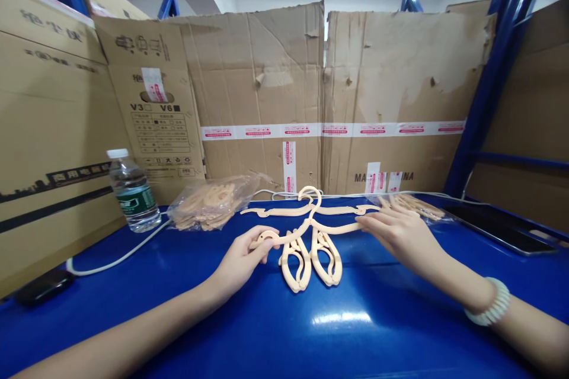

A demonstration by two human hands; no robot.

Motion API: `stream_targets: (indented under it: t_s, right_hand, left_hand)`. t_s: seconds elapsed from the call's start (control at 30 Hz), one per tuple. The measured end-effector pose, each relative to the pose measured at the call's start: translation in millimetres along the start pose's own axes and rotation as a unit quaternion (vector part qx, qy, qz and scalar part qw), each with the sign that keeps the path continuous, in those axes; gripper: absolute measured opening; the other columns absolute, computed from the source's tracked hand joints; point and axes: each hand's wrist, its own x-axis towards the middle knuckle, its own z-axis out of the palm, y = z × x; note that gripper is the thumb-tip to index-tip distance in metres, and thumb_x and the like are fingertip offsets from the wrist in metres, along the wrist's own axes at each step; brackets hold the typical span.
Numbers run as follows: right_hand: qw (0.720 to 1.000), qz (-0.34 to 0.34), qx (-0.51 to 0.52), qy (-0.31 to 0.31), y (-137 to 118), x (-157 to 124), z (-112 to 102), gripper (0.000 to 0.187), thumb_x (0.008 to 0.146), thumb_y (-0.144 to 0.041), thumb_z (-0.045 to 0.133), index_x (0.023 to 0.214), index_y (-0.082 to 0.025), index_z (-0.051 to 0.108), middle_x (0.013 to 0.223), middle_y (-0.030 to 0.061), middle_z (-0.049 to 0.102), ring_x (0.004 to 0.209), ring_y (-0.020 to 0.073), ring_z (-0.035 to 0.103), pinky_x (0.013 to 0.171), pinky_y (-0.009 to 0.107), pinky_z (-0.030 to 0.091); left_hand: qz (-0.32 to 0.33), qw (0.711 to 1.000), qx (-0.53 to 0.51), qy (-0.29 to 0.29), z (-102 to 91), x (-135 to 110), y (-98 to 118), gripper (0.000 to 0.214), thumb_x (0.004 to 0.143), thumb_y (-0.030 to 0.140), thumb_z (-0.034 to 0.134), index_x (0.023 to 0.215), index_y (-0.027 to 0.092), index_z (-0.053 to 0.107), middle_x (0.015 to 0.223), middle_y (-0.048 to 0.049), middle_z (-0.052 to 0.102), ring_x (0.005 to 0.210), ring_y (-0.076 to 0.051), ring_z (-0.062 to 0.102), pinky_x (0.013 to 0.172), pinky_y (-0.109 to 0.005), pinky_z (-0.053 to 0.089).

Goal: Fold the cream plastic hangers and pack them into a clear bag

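Note:
A cream plastic folding clothes hanger (pixel 326 227) is spread wide between my two hands, its hook rising at the middle. My left hand (pixel 246 253) pinches the end of its left arm. At the right arm's tip, the fingers of my right hand (pixel 398 228) are closed on it. Two cream clothespins (pixel 297 275) hang below the hanger near its centre, side by side. Behind it, a second spread hanger (pixel 284 212) lies on the blue table (pixel 249 331).
A clear bag of cream plastic parts (pixel 208 204) lies left, beside a water bottle (pixel 133 195). Another bag (pixel 422 207) is partly behind my right hand. A dark phone (pixel 502 230) lies far right, a black device (pixel 44 287) far left. Cardboard boxes (pixel 262 89) stand behind.

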Motion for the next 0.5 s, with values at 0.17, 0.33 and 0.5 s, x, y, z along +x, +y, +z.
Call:
stream_targets:
  t_s: [0.17, 0.33, 0.5]
  right_hand:
    - [0.997, 0.013, -0.056, -0.043, -4.2, -1.0, 0.3, 0.027, 0.091, -0.006, 0.041, 0.094, -0.017, 0.065, 0.082, 0.0047, 0.070, 0.056, 0.0165, 0.060, 0.049, 0.027, 0.032]
    - [0.995, 0.011, -0.099, -0.023, -6.7, 0.3, -3.9, 0.034, 0.087, 0.000, 0.037, 0.097, -0.017, 0.065, 0.109, 0.0113, 0.066, 0.065, 0.0191, 0.063, 0.049, 0.027, 0.037]
    - [0.999, 0.038, 0.016, -0.020, -9.9, -0.1, -2.7, 0.033, 0.089, -0.004, 0.036, 0.105, -0.017, 0.062, 0.124, 0.0163, 0.055, 0.076, 0.0206, 0.063, 0.055, 0.029, 0.046]
  left_hand:
    - [0.002, 1.000, 0.003, 0.009, -0.8, -0.6, 1.0, 0.034, 0.084, 0.041, 0.054, 0.106, 0.016, 0.059, 0.083, -0.0028, 0.063, 0.060, -0.013, 0.050, 0.063, -0.027, 0.042]
    - [0.006, 1.000, 0.005, 0.009, -0.6, -1.1, 1.5, 0.034, 0.084, 0.042, 0.054, 0.106, 0.015, 0.058, 0.083, -0.0028, 0.062, 0.061, -0.014, 0.050, 0.064, -0.027, 0.042]
    - [0.010, 1.000, 0.005, 0.009, -1.4, 0.7, 1.4, 0.033, 0.085, 0.041, 0.053, 0.105, 0.015, 0.058, 0.083, -0.0025, 0.062, 0.062, -0.013, 0.050, 0.065, -0.027, 0.042]
